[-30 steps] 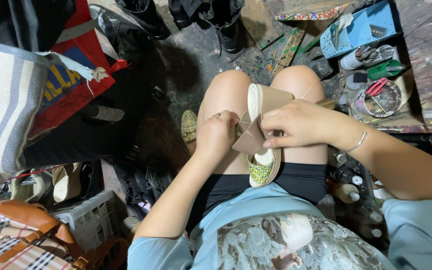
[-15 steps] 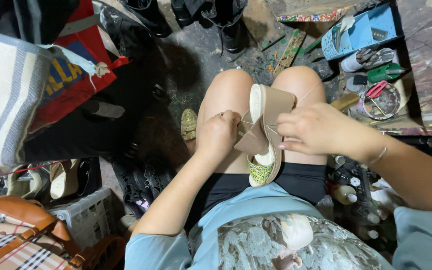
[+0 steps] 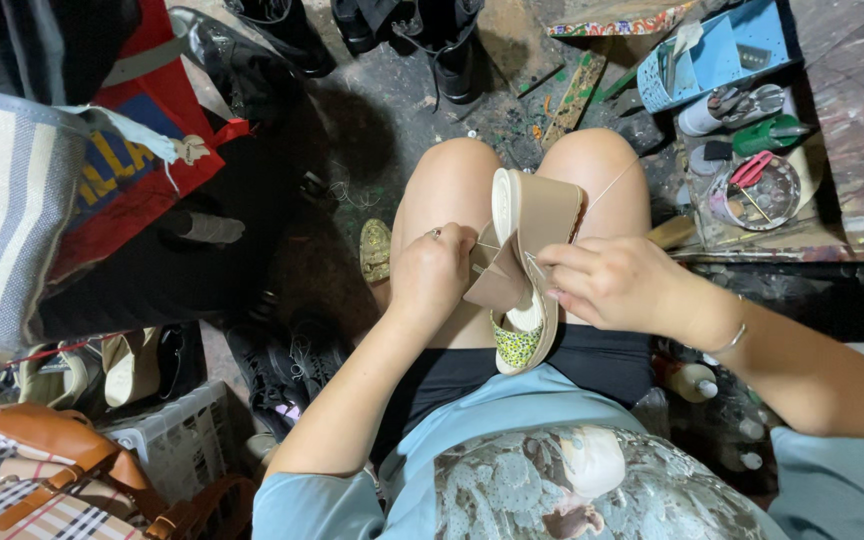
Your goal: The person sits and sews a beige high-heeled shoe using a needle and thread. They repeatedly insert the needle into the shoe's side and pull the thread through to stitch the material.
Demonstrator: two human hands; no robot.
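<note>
A beige wedge sandal with a thick pale sole and a green-yellow patterned insole lies across the person's bare knees. The left hand is curled tight on the side of the shoe and a tan leather flap. The right hand pinches at the strap edge, and a thin pale thread runs up and away from it. I cannot see a needle. To do this stitch well, I think the shoe should be kept still on the knees and the thread pulled straight and snug, not jerked. Just beside the right knee is a round tin with red-handled tools. On the floor to the left sit a small gold shoe and a white plastic crate.
</note>
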